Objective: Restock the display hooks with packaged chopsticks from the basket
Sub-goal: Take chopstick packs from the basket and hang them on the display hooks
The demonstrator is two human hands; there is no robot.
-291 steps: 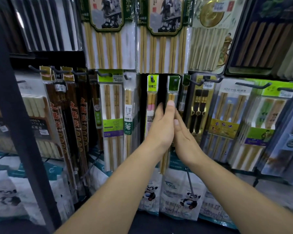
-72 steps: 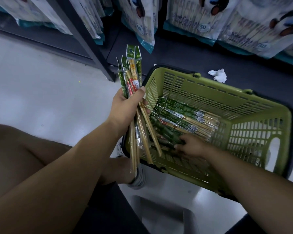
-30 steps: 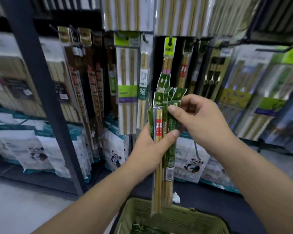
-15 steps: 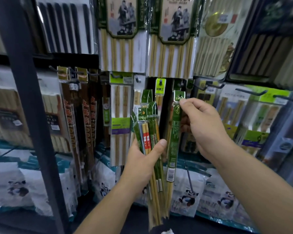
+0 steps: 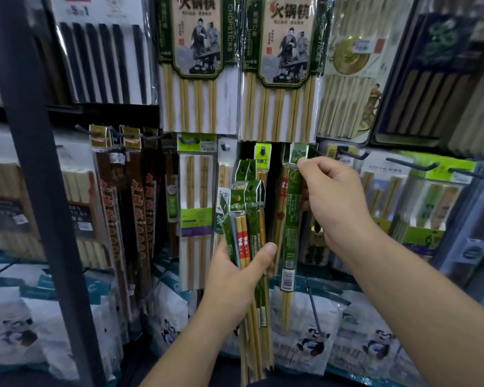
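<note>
On the far left a dark metal post (image 5: 31, 163) stands up tall. Next to it, up high, hangs a pack of black chopsticks (image 5: 104, 62). Lower down hang long brown packs (image 5: 123, 219) with red writing on them. Then comes a clear pack with a green label (image 5: 196, 210), hanging from its hook. In the middle the left hand (image 5: 235, 280) grips a bunch of chopstick packs (image 5: 248, 219). The fingers and thumb curl round the bunch and hold it upright in front of the shelf. The green tops of the packs fan out above the hand. Just to the right is one green chopstick pack (image 5: 291, 208), hanging straight down. The right hand (image 5: 333, 199) pinches this pack near its top with the thumb and fingers. The top of the pack is up by the row of hooks, but I cannot tell if it is on a hook. Farther right a black hook (image 5: 411, 164) sticks out over more packs. Down low, white bags with pandas (image 5: 310, 342) sit along the bottom shelf.
</note>
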